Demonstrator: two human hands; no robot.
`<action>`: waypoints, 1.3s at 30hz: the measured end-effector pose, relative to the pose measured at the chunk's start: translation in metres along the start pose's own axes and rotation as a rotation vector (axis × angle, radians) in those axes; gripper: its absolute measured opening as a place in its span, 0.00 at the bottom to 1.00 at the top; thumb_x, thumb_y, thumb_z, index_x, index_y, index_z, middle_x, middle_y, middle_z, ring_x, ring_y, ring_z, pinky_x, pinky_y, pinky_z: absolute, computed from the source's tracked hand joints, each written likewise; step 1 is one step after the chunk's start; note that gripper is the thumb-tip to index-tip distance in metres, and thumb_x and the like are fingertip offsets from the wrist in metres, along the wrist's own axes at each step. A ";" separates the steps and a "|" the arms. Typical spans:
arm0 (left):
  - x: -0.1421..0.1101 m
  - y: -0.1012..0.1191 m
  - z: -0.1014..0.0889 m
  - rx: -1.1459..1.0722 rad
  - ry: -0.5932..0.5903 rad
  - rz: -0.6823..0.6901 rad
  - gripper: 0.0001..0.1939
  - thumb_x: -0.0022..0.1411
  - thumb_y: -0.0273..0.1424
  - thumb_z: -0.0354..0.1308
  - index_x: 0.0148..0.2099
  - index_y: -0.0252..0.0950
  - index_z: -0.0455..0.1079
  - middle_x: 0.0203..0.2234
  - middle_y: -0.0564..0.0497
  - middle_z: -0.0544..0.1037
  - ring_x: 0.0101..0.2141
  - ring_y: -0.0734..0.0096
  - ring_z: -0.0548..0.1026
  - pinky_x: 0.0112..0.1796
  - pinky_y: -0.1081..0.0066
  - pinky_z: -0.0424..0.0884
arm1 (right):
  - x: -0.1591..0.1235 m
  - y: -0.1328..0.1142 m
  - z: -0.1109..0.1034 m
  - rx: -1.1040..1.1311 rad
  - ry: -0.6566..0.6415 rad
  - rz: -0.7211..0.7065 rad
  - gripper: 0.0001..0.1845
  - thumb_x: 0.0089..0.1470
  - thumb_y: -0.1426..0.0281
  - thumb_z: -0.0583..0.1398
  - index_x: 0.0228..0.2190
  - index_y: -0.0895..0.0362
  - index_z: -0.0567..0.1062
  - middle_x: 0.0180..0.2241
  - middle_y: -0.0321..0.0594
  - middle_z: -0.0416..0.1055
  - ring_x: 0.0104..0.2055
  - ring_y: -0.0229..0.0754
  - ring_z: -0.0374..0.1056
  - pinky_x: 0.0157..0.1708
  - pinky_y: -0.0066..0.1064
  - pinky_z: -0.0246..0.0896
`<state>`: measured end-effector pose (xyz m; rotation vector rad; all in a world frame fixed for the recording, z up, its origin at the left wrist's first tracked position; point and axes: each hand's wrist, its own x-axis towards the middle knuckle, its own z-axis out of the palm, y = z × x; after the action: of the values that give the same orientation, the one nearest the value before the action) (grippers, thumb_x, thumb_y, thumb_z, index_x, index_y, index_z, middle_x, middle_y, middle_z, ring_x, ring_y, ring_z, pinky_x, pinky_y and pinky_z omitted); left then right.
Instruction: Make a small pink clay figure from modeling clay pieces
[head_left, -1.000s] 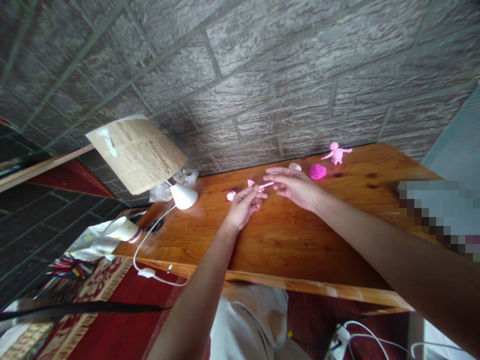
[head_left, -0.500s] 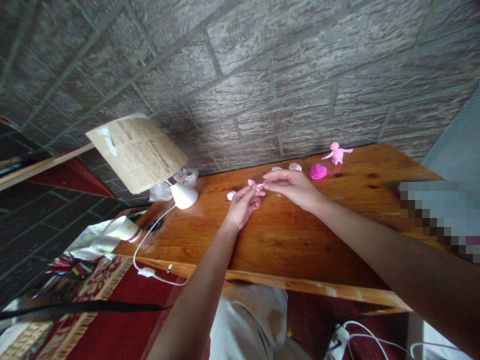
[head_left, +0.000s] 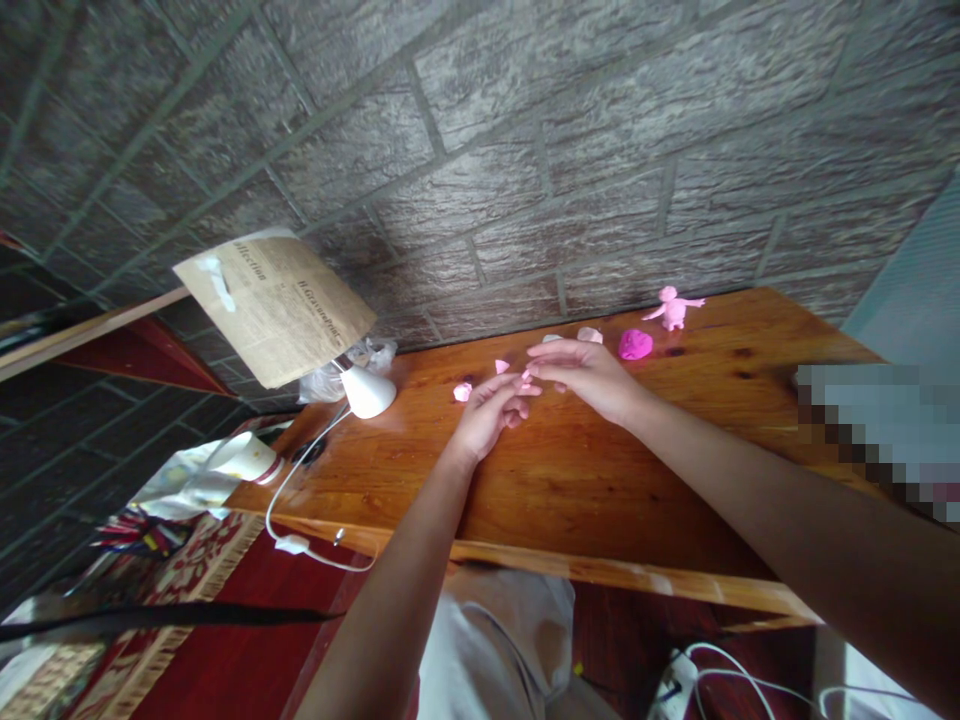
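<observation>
Pink material, worked in two bare hands: the small piece (head_left: 526, 376), mostly hidden by fingers, is to the right of the lamp (head_left: 300, 325), over the desk (head_left: 570, 490). The left hand (head_left: 486, 415), the nearer of the two to the lamp, pinches the piece between thumb and forefinger, its other fingers loosely curled. The right hand (head_left: 596, 380), farther from the lamp, brings its bent fingertips to the same piece; whether they grip it or only touch it cannot be told.

Along the desk, in order of increasing distance rightward from the lamp, lie a pink-and-white lump (head_left: 463, 392), a pink wedge (head_left: 502, 367), a white lump (head_left: 552, 338), a pale pink lump (head_left: 590, 334) and a magenta lump (head_left: 636, 345). Farthest from the lamp in this series stands a pink figure (head_left: 673, 308), upright, arms spread. A cup (head_left: 246, 459) is to the lamp's lower left, and a white cord (head_left: 281, 490) runs down from the lamp's base. Behind the lamp rises the wall (head_left: 495, 190), with a block pattern.
</observation>
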<state>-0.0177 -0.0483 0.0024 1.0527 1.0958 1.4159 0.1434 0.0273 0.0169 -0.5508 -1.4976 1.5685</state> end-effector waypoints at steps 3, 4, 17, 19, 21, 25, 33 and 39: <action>0.001 -0.001 -0.001 0.022 -0.004 -0.014 0.24 0.47 0.44 0.72 0.41 0.33 0.76 0.27 0.48 0.81 0.17 0.81 0.66 0.19 0.76 0.52 | 0.000 -0.001 0.001 0.041 -0.003 0.020 0.19 0.38 0.64 0.72 0.35 0.56 0.82 0.32 0.42 0.81 0.35 0.43 0.73 0.26 0.29 0.57; 0.001 -0.002 -0.001 0.034 -0.009 -0.012 0.24 0.48 0.45 0.72 0.40 0.33 0.76 0.25 0.50 0.80 0.16 0.81 0.65 0.18 0.76 0.51 | 0.000 -0.001 0.001 0.047 -0.005 0.024 0.19 0.38 0.65 0.72 0.35 0.56 0.82 0.31 0.42 0.80 0.34 0.42 0.72 0.26 0.29 0.56; -0.001 0.000 0.001 0.078 -0.024 -0.002 0.23 0.48 0.46 0.72 0.38 0.33 0.76 0.21 0.53 0.76 0.16 0.83 0.63 0.19 0.76 0.51 | 0.000 -0.003 0.003 0.095 0.053 0.092 0.22 0.35 0.64 0.73 0.36 0.56 0.80 0.27 0.37 0.76 0.31 0.38 0.68 0.24 0.27 0.52; -0.001 0.000 0.001 0.087 -0.033 -0.006 0.23 0.48 0.46 0.72 0.38 0.33 0.76 0.21 0.53 0.76 0.16 0.83 0.63 0.19 0.76 0.51 | 0.000 -0.001 0.003 0.096 0.040 0.064 0.23 0.34 0.64 0.73 0.37 0.57 0.80 0.26 0.37 0.76 0.30 0.38 0.68 0.24 0.28 0.52; 0.000 0.000 0.001 0.091 -0.044 -0.002 0.23 0.48 0.47 0.71 0.38 0.32 0.77 0.21 0.53 0.76 0.16 0.83 0.63 0.19 0.76 0.51 | 0.000 0.000 0.003 0.090 0.040 0.045 0.23 0.35 0.64 0.73 0.37 0.57 0.80 0.26 0.37 0.77 0.29 0.37 0.68 0.24 0.28 0.52; -0.001 -0.001 0.001 0.086 -0.058 0.021 0.22 0.50 0.47 0.71 0.36 0.33 0.77 0.21 0.53 0.76 0.16 0.83 0.62 0.18 0.76 0.51 | 0.000 0.000 0.004 0.076 0.031 0.028 0.22 0.35 0.66 0.72 0.37 0.57 0.80 0.27 0.37 0.78 0.28 0.37 0.68 0.25 0.29 0.54; -0.001 0.000 0.002 0.081 -0.033 0.004 0.22 0.49 0.46 0.71 0.36 0.32 0.77 0.21 0.52 0.76 0.17 0.83 0.62 0.19 0.76 0.51 | -0.001 0.000 0.001 0.088 -0.024 0.081 0.25 0.39 0.66 0.72 0.43 0.54 0.80 0.40 0.44 0.81 0.37 0.41 0.74 0.27 0.28 0.56; -0.001 -0.001 0.001 0.066 -0.049 0.007 0.22 0.50 0.46 0.71 0.36 0.32 0.77 0.22 0.52 0.76 0.18 0.81 0.64 0.20 0.75 0.53 | -0.001 -0.001 0.000 0.112 -0.092 0.116 0.24 0.39 0.66 0.72 0.42 0.55 0.81 0.40 0.45 0.82 0.35 0.39 0.73 0.27 0.27 0.55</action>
<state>-0.0163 -0.0493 0.0019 1.1337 1.1102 1.3609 0.1442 0.0266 0.0176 -0.5146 -1.4570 1.7774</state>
